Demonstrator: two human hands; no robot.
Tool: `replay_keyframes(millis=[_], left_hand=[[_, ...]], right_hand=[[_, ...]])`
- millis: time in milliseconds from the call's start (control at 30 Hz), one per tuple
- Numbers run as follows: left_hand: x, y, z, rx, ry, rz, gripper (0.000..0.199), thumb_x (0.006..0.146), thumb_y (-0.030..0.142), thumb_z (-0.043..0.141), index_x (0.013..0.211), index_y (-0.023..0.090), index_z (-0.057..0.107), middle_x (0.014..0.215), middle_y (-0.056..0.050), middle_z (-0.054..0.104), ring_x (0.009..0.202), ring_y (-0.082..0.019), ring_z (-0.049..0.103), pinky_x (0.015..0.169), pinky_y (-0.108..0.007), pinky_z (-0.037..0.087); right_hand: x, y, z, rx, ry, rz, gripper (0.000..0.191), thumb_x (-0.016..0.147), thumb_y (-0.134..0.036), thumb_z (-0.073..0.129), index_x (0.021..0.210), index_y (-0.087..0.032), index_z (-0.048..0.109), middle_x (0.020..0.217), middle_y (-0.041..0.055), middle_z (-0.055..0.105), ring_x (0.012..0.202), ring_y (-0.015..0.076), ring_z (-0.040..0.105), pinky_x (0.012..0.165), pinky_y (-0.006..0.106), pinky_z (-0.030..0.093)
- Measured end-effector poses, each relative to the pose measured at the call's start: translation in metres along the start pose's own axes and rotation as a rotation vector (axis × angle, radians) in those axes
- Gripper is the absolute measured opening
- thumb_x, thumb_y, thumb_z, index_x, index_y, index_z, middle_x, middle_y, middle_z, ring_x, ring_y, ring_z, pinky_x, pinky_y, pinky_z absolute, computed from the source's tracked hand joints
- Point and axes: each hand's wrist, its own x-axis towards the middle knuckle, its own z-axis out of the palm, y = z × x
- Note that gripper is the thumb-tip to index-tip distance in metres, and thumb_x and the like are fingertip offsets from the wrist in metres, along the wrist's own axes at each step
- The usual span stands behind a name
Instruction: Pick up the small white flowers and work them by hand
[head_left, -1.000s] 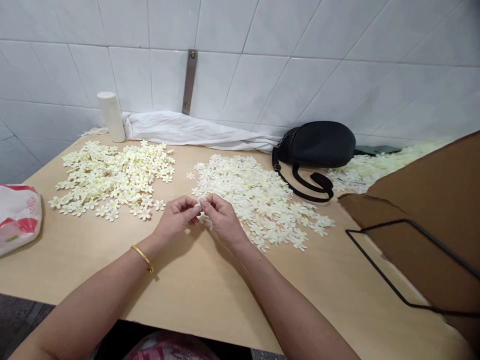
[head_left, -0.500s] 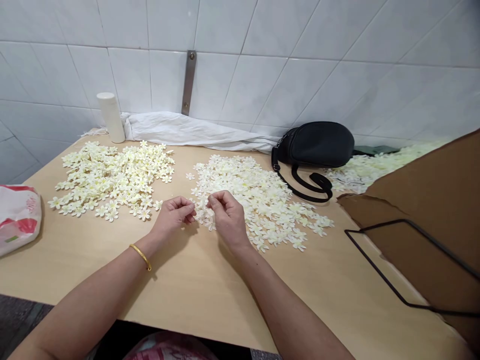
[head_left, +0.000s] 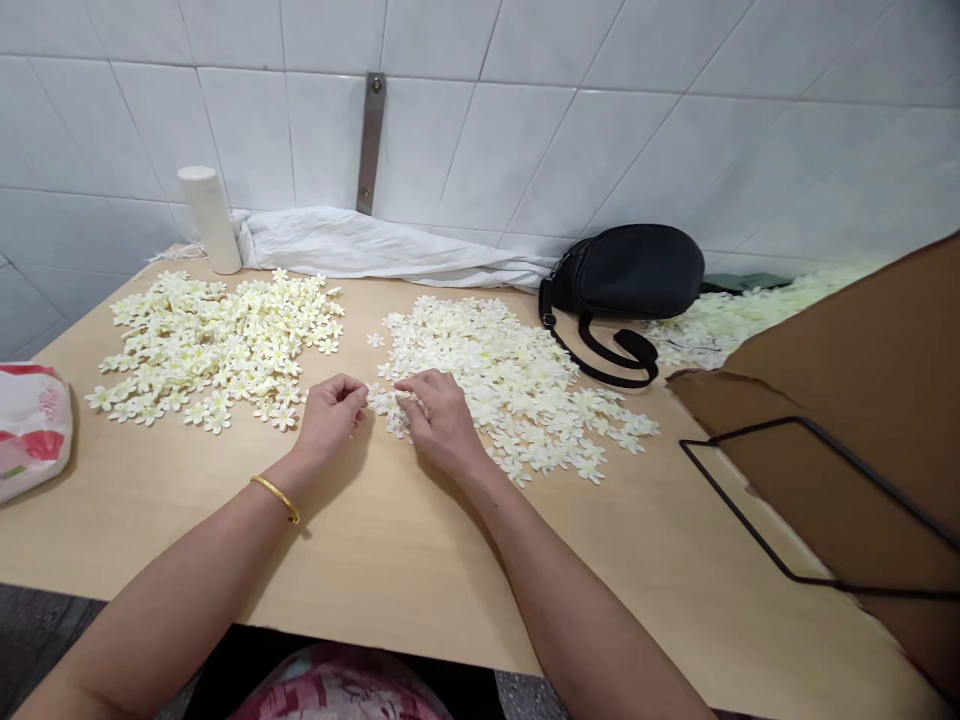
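My left hand [head_left: 330,418], with a gold bangle [head_left: 276,498] on its wrist, hovers over the table between two heaps of flowers. Its thumb and fingers are pinched together; whatever they hold is hidden. My right hand [head_left: 440,422] is at the near left edge of the right heap of small white artificial flowers [head_left: 480,355]. Thumb and index finger there are apart, close to some loose blossoms, and no held thing shows between them. To the left lies another heap of cream-white flowers [head_left: 225,335], its blossoms looking fuller.
A black bag [head_left: 637,270] with its strap lies behind the right heap. More flowers [head_left: 757,315] lie behind a cardboard piece [head_left: 847,400] with a black wire frame [head_left: 757,535]. A white bottle [head_left: 211,225], white cloth [head_left: 360,245] and a red-white packet [head_left: 34,430] are around the table [head_left: 390,580].
My right thumb and index finger have gone from pinched to apart, reaching toward the loose flowers. My left hand stays pinched, slightly farther from the right one. The whole view has shifted a little.
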Motion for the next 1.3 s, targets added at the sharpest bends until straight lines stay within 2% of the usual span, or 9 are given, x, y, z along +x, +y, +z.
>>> replay_keyframes(millis=[100,267,400,533,900,1000,1100,1200,1300], left_hand=[[-0.002,0.001,0.002,0.059,-0.041,-0.015,0.014,0.068,0.025,0.054,0.059,0.014,0.053,0.052,0.002,0.049,0.048,-0.007,0.043,0.049,-0.022,0.034],[-0.006,0.005,0.005,0.073,-0.043,-0.006,0.012,0.066,0.023,0.055,0.058,0.014,0.054,0.053,0.001,0.051,0.049,-0.008,0.044,0.05,-0.022,0.034],[-0.007,0.007,0.004,0.055,-0.05,0.001,0.014,0.067,0.026,0.057,0.059,0.014,0.056,0.051,0.002,0.05,0.047,-0.008,0.043,0.049,-0.022,0.034],[-0.011,0.007,0.007,-0.037,-0.152,0.003,0.018,0.066,0.033,0.061,0.067,0.015,0.058,0.051,0.002,0.05,0.047,-0.008,0.044,0.048,-0.023,0.035],[-0.014,0.01,0.005,-0.159,-0.224,0.066,0.026,0.068,0.035,0.061,0.055,0.015,0.051,0.047,0.001,0.048,0.043,-0.007,0.043,0.046,-0.021,0.034],[-0.013,0.01,0.006,-0.113,-0.136,0.059,0.025,0.067,0.034,0.062,0.055,0.015,0.051,0.045,0.003,0.047,0.041,-0.007,0.041,0.043,-0.021,0.032],[-0.013,0.009,0.006,-0.131,-0.058,0.029,0.025,0.066,0.034,0.064,0.057,0.015,0.051,0.046,0.003,0.048,0.04,-0.006,0.041,0.042,-0.021,0.031],[-0.013,0.009,0.005,-0.215,-0.113,-0.022,0.031,0.069,0.04,0.061,0.055,0.013,0.053,0.05,0.001,0.05,0.043,-0.006,0.042,0.044,-0.021,0.032],[-0.012,0.008,0.005,-0.346,-0.186,-0.087,0.03,0.068,0.04,0.062,0.058,0.013,0.056,0.053,0.0,0.052,0.048,-0.007,0.046,0.047,-0.021,0.034]], right_hand=[[-0.001,0.001,0.009,-0.185,-0.119,-0.015,0.021,0.079,-0.018,0.048,0.095,-0.02,0.061,0.101,0.0095,0.057,0.096,0.0256,0.043,0.077,0.039,0.034],[0.0,0.001,0.011,-0.201,-0.103,-0.002,0.012,0.078,-0.015,0.047,0.076,-0.019,0.059,0.095,0.0077,0.058,0.093,0.0238,0.044,0.075,0.037,0.034],[0.002,0.0,0.004,0.027,0.055,0.03,0.01,0.078,-0.016,0.047,0.07,-0.018,0.053,0.078,0.004,0.057,0.08,0.0186,0.047,0.074,0.033,0.036],[0.002,-0.009,-0.003,0.335,0.158,0.145,0.011,0.079,-0.023,0.049,0.069,-0.019,0.052,0.07,-0.0005,0.055,0.07,0.0138,0.049,0.068,0.028,0.039],[-0.004,-0.021,-0.003,0.864,-0.095,0.232,0.015,0.077,-0.033,0.054,0.077,-0.019,0.059,0.07,-0.0006,0.058,0.066,0.0129,0.054,0.065,0.027,0.044],[-0.005,-0.02,-0.003,0.723,0.034,0.167,0.011,0.077,-0.029,0.055,0.073,-0.019,0.059,0.069,-0.0005,0.057,0.067,0.013,0.052,0.065,0.027,0.043],[-0.007,-0.022,-0.002,0.426,0.217,0.023,0.011,0.08,-0.023,0.051,0.071,-0.02,0.057,0.068,0.0003,0.055,0.067,0.0137,0.051,0.065,0.028,0.04],[-0.008,-0.022,-0.001,0.138,0.296,-0.152,0.014,0.081,-0.016,0.047,0.073,-0.02,0.058,0.069,0.0022,0.056,0.07,0.0156,0.051,0.069,0.031,0.038],[-0.009,-0.021,0.0,-0.054,0.266,-0.294,0.018,0.08,-0.012,0.044,0.078,-0.021,0.06,0.072,0.0041,0.058,0.073,0.017,0.051,0.072,0.033,0.036]])
